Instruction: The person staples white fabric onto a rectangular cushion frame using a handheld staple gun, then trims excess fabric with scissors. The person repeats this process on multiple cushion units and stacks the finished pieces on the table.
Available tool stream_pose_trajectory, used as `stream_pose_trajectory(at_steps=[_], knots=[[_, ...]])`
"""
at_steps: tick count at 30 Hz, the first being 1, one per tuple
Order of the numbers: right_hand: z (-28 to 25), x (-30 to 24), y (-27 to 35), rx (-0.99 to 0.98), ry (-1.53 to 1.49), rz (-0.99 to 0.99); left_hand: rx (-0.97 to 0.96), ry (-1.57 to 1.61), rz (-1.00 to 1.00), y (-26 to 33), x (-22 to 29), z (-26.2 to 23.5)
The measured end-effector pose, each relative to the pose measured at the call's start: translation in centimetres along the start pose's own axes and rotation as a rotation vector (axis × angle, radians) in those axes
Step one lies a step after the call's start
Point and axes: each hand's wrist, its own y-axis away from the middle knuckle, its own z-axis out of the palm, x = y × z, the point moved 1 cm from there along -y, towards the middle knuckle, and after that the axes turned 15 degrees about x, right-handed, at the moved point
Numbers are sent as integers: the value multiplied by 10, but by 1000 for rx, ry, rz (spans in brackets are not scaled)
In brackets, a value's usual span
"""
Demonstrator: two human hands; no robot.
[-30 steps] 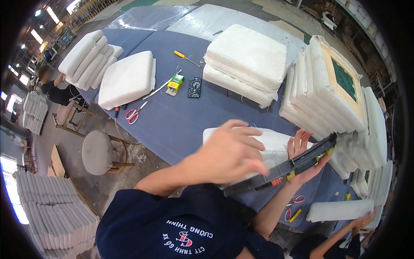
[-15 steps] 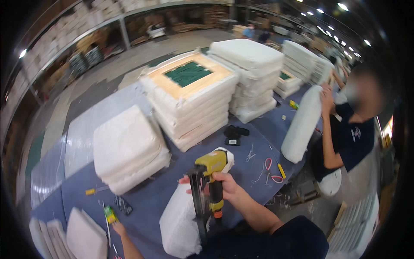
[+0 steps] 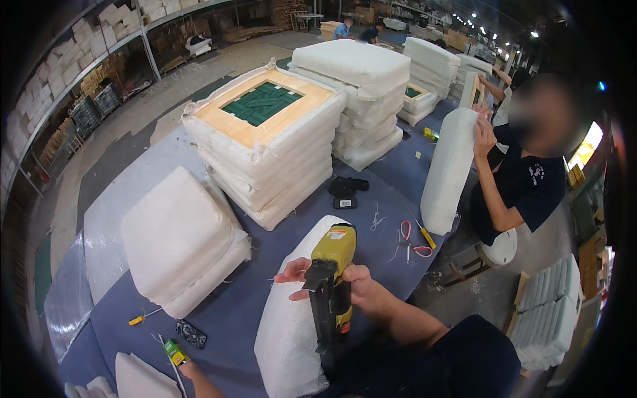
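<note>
Pneumatic staple gun [image 3: 333,249] sits inside the right hand [image 3: 359,282]: palm and thumb on the handle, fingers poking out past the far side, so it's grasped. Nose points down, in front of a white-covered cushion [image 3: 285,338] on the worktable [image 3: 232,312], near edge; can't tell if it touches. Green-and-yellow box [image 3: 175,351] is right at the left hand [image 3: 190,369], contact at its end; fingers hidden, can't tell how tight. Patterned black phone [image 3: 191,333] just beside box. Red-handled scissors [image 3: 409,253] by near edge, right of gun.
</note>
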Motion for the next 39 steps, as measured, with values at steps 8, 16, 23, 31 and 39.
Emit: stream_pose_trajectory(at_steps=[8, 16, 23, 31, 39], knots=[[9, -6, 10, 39, 57, 11, -107, -40, -74, -18, -7, -5], [-13, 0, 17, -5, 40, -43, -175, 87, -169, 2, -15, -19], [-18, 0, 16, -43, 32, -48, -366, 294, -86, 9, -35, -25], [-62, 19, 18, 225, -8, -5, -526, 141, 209, 94, -98, -73], [8, 7, -7, 261, 54, 0, -478, 962, 725, 280, 150, -318]])
